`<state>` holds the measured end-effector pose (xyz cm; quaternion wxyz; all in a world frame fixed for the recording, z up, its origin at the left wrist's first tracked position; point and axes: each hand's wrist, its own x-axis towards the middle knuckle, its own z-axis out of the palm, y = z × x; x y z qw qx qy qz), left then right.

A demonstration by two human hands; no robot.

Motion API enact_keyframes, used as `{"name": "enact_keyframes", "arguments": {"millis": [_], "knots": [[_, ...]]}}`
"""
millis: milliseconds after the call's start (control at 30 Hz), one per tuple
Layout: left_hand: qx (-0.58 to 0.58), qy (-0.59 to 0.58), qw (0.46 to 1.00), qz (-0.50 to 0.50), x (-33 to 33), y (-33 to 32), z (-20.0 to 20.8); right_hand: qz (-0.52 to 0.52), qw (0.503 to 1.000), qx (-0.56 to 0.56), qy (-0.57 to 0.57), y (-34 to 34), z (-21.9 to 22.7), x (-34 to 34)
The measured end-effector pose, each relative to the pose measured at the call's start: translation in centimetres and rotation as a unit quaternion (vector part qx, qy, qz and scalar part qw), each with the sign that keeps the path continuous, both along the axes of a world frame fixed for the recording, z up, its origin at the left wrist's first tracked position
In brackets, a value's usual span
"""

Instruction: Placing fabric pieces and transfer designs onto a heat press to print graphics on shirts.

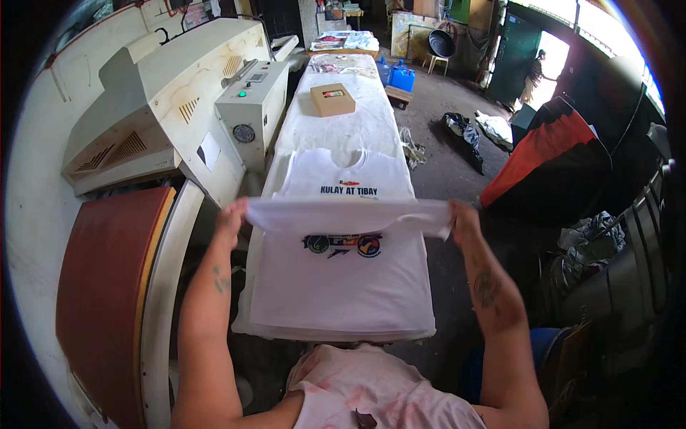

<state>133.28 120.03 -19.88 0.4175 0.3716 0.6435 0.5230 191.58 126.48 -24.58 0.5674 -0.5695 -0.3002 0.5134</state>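
A white shirt (346, 216) is stretched taut in a folded band between my two hands, slightly blurred. My left hand (232, 220) grips its left end, and my right hand (464, 222) has fingers closed on the right end, where a corner hangs down. Beneath the band, a white sleeveless shirt (343, 293) with dark lettering and a colourful print lies flat on the long white-covered table (296, 136). The band hides part of that print. Whether the band belongs to the same shirt, I cannot tell.
A cardboard box (333, 100) sits farther up the table. Left of it stands a large beige machine (164, 93) with a dark red panel (107, 279). Blue water containers (401, 75), a red-and-black covered object (547, 157) and bags (463, 136) are on the right. A person (532, 79) is by the doorway.
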Motion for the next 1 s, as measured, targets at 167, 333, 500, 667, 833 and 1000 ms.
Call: {"name": "enact_keyframes", "arguments": {"millis": [167,333,500,667,833,1000], "knots": [[0.180,0.055,0.982,0.031,-2.0,5.8,14.2,0.037,0.976,0.211,0.037,4.8,17.2,-2.2],[0.309,0.007,0.951,0.018,-0.2,2.5,19.4,0.014,0.966,0.257,0.010,-0.4,22.6,-0.8],[0.249,0.021,0.968,0.017,-0.6,-3.4,12.9,0.057,0.972,0.225,-0.026,-4.5,15.5,0.6],[0.116,0.033,0.993,0.009,-0.3,-10.0,2.7,0.060,0.990,0.084,-0.093,-10.9,4.1,0.3],[-0.088,0.075,0.993,0.020,1.0,-14.9,-7.8,0.075,0.991,-0.023,-0.110,-16.0,-9.3,0.0],[-0.155,0.226,0.962,-0.021,1.9,-17.2,-14.0,0.105,0.949,-0.113,-0.274,-18.2,-16.0,-0.9]]}}
